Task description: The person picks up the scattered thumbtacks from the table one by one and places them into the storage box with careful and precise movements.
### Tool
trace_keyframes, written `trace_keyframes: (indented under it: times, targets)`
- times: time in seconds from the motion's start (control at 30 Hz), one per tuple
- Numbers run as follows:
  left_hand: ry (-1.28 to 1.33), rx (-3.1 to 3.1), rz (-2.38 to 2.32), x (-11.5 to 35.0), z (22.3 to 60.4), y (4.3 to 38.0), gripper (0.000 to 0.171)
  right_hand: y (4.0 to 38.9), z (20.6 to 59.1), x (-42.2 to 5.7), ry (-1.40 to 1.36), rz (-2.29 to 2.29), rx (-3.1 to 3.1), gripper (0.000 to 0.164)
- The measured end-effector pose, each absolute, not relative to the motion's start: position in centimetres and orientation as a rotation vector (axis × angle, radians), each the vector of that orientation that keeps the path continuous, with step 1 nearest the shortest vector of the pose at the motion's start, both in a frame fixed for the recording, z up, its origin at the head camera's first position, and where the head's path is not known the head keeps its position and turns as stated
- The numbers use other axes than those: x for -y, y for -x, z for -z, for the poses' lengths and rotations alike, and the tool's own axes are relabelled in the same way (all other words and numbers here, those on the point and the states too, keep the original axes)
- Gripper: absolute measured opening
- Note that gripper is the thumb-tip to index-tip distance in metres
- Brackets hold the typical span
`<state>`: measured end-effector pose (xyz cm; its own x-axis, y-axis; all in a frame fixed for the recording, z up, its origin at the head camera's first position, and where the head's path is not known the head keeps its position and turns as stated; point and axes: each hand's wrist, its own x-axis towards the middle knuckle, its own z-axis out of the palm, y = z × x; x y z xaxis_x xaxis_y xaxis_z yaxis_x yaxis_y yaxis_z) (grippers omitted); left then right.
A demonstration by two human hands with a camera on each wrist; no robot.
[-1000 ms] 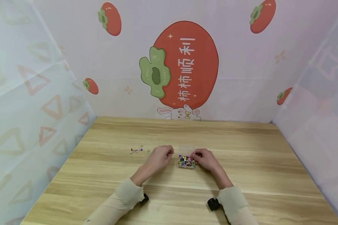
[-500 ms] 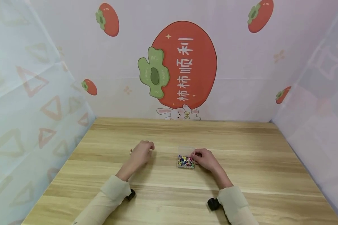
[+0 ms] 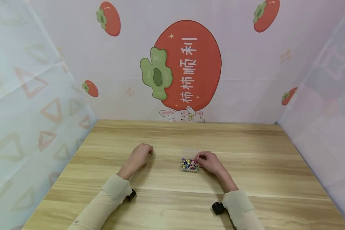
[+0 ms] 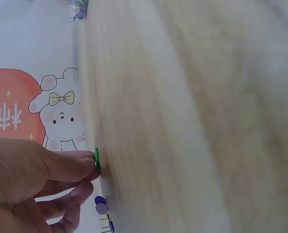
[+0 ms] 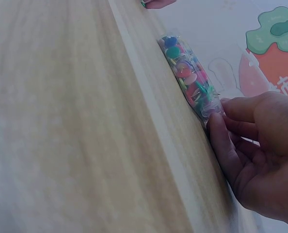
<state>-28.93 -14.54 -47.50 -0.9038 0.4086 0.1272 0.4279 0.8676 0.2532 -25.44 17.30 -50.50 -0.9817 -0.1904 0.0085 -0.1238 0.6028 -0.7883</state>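
Note:
My left hand (image 3: 137, 158) is low over the left part of the table. In the left wrist view its thumb and fingertips pinch a green thumbtack (image 4: 97, 160), seen edge-on. Close below those fingers lie purple thumbtacks (image 4: 101, 205) and a few others with pins showing; in the head view the hand hides this loose group. A small clear plastic box (image 5: 188, 80), filled with thumbtacks of many colours, stands with its lid (image 3: 189, 153) tipped back. The right hand (image 3: 210, 162) holds this box by its right end between thumb and fingers.
The wood-grain table (image 3: 172, 204) runs back to a wall covered with persimmon prints (image 3: 187, 67). Patterned side walls (image 3: 31, 105) border it left and right. A black camera (image 3: 218, 208) is worn at the right sleeve cuff.
The left hand has moved left from beside the box to the loose thumbtacks, covering them, and its fingers have closed on a green one. The right hand and box have stayed put.

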Motion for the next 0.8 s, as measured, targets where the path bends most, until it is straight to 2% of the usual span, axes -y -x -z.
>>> trace_keyframes:
  times: [0.13, 0.43, 0.8]
  targets:
    - [0.636, 2.98, 0.42, 14.7, 47.6, 29.1, 0.019, 25.5, 50.4, -17.1, 0.29, 1.332, -2.744, 0.013]
    - [0.631, 2.96, 0.517, 14.5, 47.3, 28.6, 0.013, 25.5, 50.4, -17.1, 0.299, 1.326, -2.745, 0.013]
    - [0.757, 2.89, 0.596, 11.6, 46.2, 27.2, 0.01, 25.3, 50.3, -17.3, 0.306, 1.316, -2.738, 0.015]
